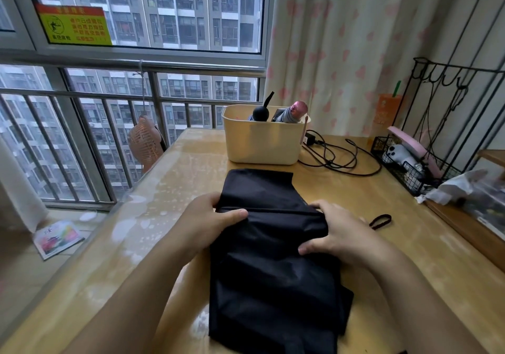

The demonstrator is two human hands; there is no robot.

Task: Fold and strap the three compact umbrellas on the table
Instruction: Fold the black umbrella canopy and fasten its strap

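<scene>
Head view: left hand (210, 222) and right hand (338, 233) grip the black umbrella (273, 258) canopy, mid-fold; next, roll pleats tight, then strap.

- The umbrella (273, 244) fabric was plain black.
- The bin (262, 143) was cream.
- The curtain (355, 39) carried pink hearts.
- The table (164, 203) was tan.
</scene>
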